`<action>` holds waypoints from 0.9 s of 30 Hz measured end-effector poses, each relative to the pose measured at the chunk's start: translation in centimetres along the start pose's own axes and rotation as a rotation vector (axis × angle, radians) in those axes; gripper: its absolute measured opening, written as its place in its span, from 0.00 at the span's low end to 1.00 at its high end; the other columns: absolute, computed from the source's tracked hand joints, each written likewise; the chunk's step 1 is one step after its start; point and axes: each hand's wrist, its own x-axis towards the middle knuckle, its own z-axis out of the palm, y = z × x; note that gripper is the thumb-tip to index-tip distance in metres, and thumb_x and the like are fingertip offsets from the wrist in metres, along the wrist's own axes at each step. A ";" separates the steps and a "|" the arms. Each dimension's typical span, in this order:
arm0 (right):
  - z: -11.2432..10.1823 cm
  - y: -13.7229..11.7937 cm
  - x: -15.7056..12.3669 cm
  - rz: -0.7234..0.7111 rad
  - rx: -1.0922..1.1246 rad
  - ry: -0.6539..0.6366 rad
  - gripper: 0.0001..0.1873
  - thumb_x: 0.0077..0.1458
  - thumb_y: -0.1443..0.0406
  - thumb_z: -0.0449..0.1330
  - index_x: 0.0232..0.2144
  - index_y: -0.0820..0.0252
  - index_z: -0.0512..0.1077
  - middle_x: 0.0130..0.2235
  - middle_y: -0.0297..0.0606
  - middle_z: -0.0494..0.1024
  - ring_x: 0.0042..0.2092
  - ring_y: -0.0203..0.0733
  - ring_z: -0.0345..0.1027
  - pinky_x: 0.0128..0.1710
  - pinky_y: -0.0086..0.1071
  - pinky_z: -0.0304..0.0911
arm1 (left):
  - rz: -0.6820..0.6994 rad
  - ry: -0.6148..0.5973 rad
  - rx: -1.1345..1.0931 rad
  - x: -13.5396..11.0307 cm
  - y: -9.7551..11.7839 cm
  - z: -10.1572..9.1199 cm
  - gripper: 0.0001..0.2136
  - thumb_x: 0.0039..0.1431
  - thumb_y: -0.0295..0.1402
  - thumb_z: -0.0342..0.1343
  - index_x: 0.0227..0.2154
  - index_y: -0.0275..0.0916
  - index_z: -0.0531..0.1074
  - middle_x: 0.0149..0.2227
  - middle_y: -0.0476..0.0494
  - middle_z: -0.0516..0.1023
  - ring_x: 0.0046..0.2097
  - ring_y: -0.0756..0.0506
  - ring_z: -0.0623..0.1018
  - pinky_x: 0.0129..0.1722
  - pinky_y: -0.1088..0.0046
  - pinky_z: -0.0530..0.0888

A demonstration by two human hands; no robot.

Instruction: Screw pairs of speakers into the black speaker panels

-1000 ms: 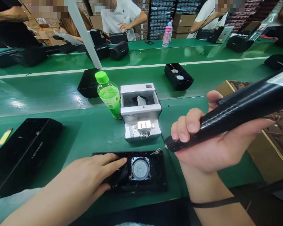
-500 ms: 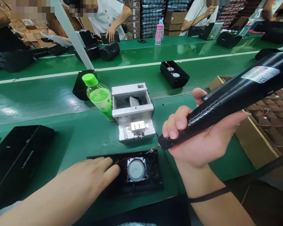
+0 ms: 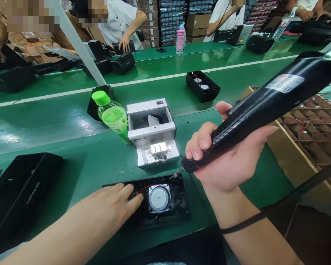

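A black speaker panel point(image 3: 179, 209) with a round silver driver point(image 3: 159, 198) lies on the green bench in front of me. My left hand point(image 3: 113, 206) rests flat on its left half, fingers stretched toward the driver. My right hand point(image 3: 223, 162) is wrapped round a long black electric screwdriver point(image 3: 264, 106). Its bit tip point(image 3: 173, 175) hovers at the panel's upper right corner. Just behind the panel stands a grey screw feeder box point(image 3: 153, 138).
A green-capped bottle point(image 3: 111, 116) stands left of the feeder. A black speaker housing point(image 3: 19, 195) lies at the left; another open one point(image 3: 202, 86) sits on the conveyor belt. A cardboard tray with dividers point(image 3: 306, 136) is at the right. Other people work across the belt.
The view has drifted; my right hand and the screwdriver have shifted slightly left and up. My left hand stays on the panel.
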 end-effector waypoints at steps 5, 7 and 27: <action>-0.3 0.2 0.1 -0.007 0.004 0.002 0.35 0.66 0.31 0.53 0.52 0.51 0.72 0.22 0.23 0.69 0.17 0.36 0.62 0.16 0.31 0.59 | -0.040 0.152 -0.145 -1.8 -1.0 0.7 0.25 0.62 0.19 0.55 0.56 0.50 0.81 0.51 0.41 0.84 0.42 0.39 0.86 0.41 0.63 0.82; -0.3 0.2 0.1 -0.006 0.002 -0.005 0.35 0.65 0.30 0.54 0.51 0.50 0.73 0.22 0.23 0.69 0.17 0.36 0.62 0.16 0.31 0.59 | -0.119 0.273 -0.228 -3.4 -1.7 1.6 0.24 0.68 0.28 0.57 0.63 0.56 0.77 0.64 0.41 0.78 0.50 0.38 0.85 0.47 0.64 0.83; -0.3 -0.1 0.0 0.031 -0.004 -0.007 0.34 0.65 0.32 0.55 0.53 0.50 0.72 0.22 0.23 0.70 0.17 0.36 0.61 0.17 0.31 0.60 | 0.114 0.333 -0.023 -3.0 -1.8 1.9 0.35 0.65 0.16 0.46 0.70 0.47 0.72 0.67 0.42 0.81 0.57 0.39 0.88 0.54 0.65 0.83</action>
